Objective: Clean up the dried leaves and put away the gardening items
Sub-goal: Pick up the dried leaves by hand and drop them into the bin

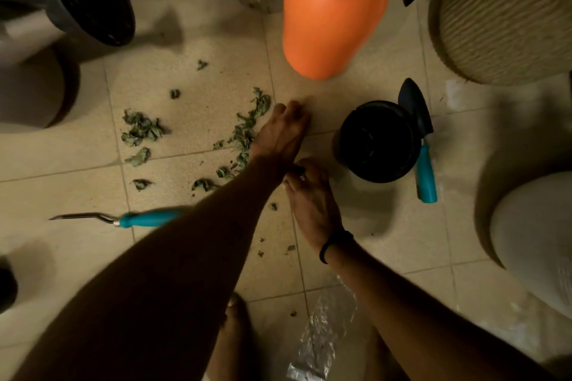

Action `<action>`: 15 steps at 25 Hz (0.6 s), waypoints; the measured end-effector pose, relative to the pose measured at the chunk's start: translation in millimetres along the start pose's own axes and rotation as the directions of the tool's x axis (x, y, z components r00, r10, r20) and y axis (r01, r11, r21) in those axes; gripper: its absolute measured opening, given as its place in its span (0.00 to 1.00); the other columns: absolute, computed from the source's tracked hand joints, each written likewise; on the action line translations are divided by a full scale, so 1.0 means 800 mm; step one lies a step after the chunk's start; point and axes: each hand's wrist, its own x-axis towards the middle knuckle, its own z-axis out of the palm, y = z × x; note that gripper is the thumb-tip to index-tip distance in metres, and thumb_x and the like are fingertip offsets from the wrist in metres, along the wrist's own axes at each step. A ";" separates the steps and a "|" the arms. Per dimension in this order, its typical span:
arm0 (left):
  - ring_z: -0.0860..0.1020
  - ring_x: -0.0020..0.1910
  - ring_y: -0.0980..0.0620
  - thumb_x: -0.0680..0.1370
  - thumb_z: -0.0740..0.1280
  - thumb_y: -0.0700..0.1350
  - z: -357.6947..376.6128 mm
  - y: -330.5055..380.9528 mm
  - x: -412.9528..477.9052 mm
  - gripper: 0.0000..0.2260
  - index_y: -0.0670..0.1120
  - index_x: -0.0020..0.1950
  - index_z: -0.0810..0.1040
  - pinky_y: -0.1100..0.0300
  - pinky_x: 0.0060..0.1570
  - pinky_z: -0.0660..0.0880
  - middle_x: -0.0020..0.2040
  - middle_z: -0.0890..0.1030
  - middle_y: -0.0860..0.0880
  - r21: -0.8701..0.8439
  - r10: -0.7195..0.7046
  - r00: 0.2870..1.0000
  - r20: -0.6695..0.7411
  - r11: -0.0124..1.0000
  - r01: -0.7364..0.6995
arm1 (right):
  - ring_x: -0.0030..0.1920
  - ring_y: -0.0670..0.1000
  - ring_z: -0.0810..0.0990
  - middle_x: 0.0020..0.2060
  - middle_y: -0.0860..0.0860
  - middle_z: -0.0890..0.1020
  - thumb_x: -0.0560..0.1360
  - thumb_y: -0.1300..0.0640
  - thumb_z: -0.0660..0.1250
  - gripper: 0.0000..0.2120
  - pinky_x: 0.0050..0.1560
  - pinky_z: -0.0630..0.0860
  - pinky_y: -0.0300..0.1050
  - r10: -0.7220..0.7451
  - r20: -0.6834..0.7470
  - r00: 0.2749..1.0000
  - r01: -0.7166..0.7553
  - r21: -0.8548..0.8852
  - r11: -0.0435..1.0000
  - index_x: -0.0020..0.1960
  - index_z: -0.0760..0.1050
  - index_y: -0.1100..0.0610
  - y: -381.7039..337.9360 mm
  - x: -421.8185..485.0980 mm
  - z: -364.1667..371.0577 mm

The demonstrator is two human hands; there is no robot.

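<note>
Two hands work low over the tiled floor [77, 257]. Nearest, at six o'clock, a crinkled clear plastic bag [325, 328] lies flat; whether it holds anything is not visible.

Just beyond it the right hand [312, 195] rests near the tile with its fingers loosely bent. It may be pinching a dark scrap, but I cannot tell. The left hand [280, 133] reaches past it, fingers bent down to the floor. I cannot tell whether they hold anything.

That hand sits at the right edge of the dried leaves [246, 133], which scatter from the centre out to nine o'clock. They look weightless, crisp and crumbly, so scooping them between cupped palms should work better than pinching.

At eight o'clock lies a stiff weeder [145, 217], best lifted by its teal handle. At three o'clock a small black pot [371, 175] stands upright, its inside dark and seemingly empty, with a trowel [426, 176] against its right side.

At twelve o'clock the orange sprayer [331, 25] stands. It is probably heavy if filled and smooth, so the neck is the place to grip it.
</note>
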 end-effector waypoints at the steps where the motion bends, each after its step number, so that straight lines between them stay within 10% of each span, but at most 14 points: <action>1: 0.69 0.64 0.39 0.81 0.59 0.39 0.003 0.003 -0.004 0.17 0.42 0.71 0.71 0.44 0.56 0.76 0.68 0.69 0.40 0.012 0.045 0.998 0.033 0.999 -0.046 | 0.62 0.57 0.71 0.55 0.55 0.75 0.79 0.64 0.54 0.14 0.65 0.62 0.51 -0.034 0.017 0.999 0.035 -0.079 0.996 0.61 0.72 0.57 0.004 0.000 0.000; 8: 0.76 0.51 0.41 0.80 0.62 0.36 -0.021 -0.018 -0.024 0.11 0.39 0.60 0.80 0.54 0.45 0.74 0.53 0.78 0.40 -0.368 -0.290 0.933 -0.215 0.909 0.197 | 0.47 0.52 0.74 0.42 0.52 0.75 0.74 0.63 0.66 0.02 0.46 0.72 0.44 0.290 0.063 0.955 -0.284 0.481 0.829 0.43 0.75 0.58 -0.002 0.033 -0.031; 15: 0.73 0.58 0.46 0.82 0.58 0.42 -0.049 -0.168 -0.099 0.14 0.43 0.65 0.76 0.60 0.53 0.69 0.61 0.75 0.42 -0.448 -0.669 0.665 -0.332 0.732 0.513 | 0.50 0.55 0.78 0.47 0.55 0.81 0.73 0.63 0.66 0.10 0.51 0.77 0.50 0.195 -0.082 0.977 -0.108 0.599 0.793 0.55 0.79 0.58 -0.076 0.202 -0.073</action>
